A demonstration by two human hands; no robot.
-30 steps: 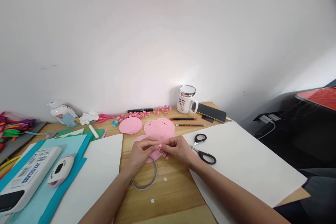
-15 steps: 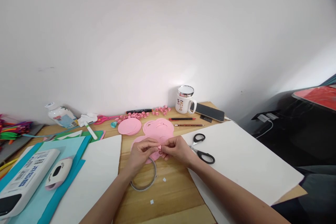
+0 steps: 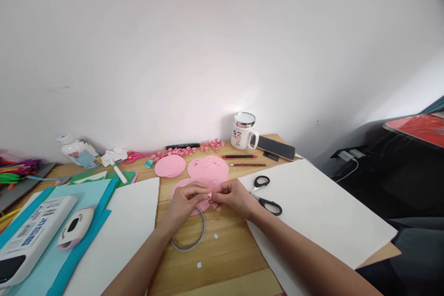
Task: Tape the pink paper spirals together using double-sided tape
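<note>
Fingers of the left hand (image 3: 185, 202) and right hand (image 3: 233, 198) together pinch a small pink paper piece (image 3: 209, 195) above overlapping round pink paper cutouts (image 3: 208, 171).

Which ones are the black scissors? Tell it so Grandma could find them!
Start at the wooden table and find the big white sheet on its right. On that sheet's left part, just right of the right hand, lie the scissors. Their handle loops are black, unlike the pink scissors farther back on the left.
</note>
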